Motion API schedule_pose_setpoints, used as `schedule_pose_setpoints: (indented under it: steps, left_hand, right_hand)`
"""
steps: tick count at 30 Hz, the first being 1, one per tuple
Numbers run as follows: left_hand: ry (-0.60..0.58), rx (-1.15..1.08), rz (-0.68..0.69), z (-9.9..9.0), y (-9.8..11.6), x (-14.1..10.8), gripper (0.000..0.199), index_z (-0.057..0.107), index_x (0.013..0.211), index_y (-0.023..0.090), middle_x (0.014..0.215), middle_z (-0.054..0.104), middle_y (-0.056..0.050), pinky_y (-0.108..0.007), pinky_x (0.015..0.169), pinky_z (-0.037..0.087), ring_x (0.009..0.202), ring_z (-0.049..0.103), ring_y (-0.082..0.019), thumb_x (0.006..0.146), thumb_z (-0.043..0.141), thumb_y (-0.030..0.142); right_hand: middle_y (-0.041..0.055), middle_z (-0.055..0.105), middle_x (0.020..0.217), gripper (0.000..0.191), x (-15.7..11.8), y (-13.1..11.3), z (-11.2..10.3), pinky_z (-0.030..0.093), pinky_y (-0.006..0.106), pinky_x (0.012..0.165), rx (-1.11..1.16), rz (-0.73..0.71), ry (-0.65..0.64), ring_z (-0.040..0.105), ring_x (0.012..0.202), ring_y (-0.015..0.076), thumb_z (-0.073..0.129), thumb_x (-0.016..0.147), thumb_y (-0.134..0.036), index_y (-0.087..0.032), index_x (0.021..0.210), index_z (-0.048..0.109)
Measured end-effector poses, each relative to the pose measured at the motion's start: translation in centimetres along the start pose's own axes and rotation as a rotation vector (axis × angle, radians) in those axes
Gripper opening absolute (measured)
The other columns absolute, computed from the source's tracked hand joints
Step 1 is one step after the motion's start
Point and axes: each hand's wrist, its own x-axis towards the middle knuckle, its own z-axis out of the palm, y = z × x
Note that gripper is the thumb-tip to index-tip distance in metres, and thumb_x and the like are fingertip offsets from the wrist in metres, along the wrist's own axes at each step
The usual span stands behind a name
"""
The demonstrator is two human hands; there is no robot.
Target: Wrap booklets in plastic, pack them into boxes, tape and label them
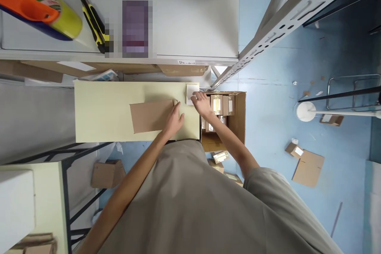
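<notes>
A flat brown cardboard box [150, 117] lies slightly tilted on the pale yellow tabletop [101, 99]. My left hand [173, 122] grips its right end, fingers along the edge and thumb held apart. At the table's back right corner is a small stack of white paper slips [189, 94], which look like labels. My right hand [202, 104] reaches across to it, with bent fingertips pinching at its right edge. Whether a single slip is lifted is too small to tell.
An open carton [240, 123] with several small taped boxes stands against the table's right end. Behind is a grey shelf [193, 20] bearing a tape dispenser [44, 12] and a yellow-black utility knife [93, 24]. A perforated metal post [268, 27] rises at right. Flattened cardboard [308, 168] lies on the blue floor.
</notes>
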Motion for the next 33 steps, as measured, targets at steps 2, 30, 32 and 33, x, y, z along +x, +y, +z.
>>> schedule_pose_setpoints:
  steps: [2,30,32,33]
  left_hand:
    - [-0.08,-0.014,-0.053,1.0,-0.2,1.9,0.072,0.031,0.17,0.009,0.169,0.046,-0.023,-0.047,0.129,0.042,0.156,0.049,-0.033,0.1,0.049,0.017]
    - [-0.282,0.082,-0.115,4.4,0.1,4.3,0.068,0.049,0.156,0.002,0.166,0.047,-0.031,-0.052,0.129,0.039,0.159,0.044,-0.038,0.09,0.058,0.012]
    - [-0.298,-0.14,-0.173,2.9,0.7,3.3,0.05,0.061,0.146,0.009,0.157,0.06,-0.026,-0.05,0.123,0.047,0.15,0.056,-0.037,0.101,0.055,0.03]
    - [-0.331,-0.289,-0.203,2.0,0.8,2.6,0.048,0.067,0.139,0.012,0.149,0.067,-0.025,-0.05,0.117,0.052,0.142,0.063,-0.036,0.105,0.052,0.042]
  right_hand:
    - [0.0164,0.068,0.138,0.036,-3.4,-0.9,0.3,0.043,0.043,0.109,-0.006,-0.048,-0.022,0.058,0.126,0.0292,0.044,0.11,-0.008,-0.016,0.127,0.075]
    - [0.0103,0.083,0.089,0.012,-8.3,-5.0,-4.3,0.06,0.034,0.075,0.193,-0.04,-0.85,0.079,0.085,0.0276,0.081,0.083,-0.007,-0.018,0.08,0.082]
    - [0.0057,0.084,0.091,0.011,-8.1,-4.5,-5.5,0.059,0.03,0.075,0.36,-0.06,-0.789,0.079,0.083,0.0224,0.078,0.087,-0.012,-0.021,0.085,0.082]
    - [0.0042,0.084,0.094,0.01,-7.8,-4.3,-6.1,0.059,0.029,0.078,0.496,-0.054,-0.681,0.079,0.084,0.0205,0.076,0.091,-0.016,-0.022,0.089,0.082]
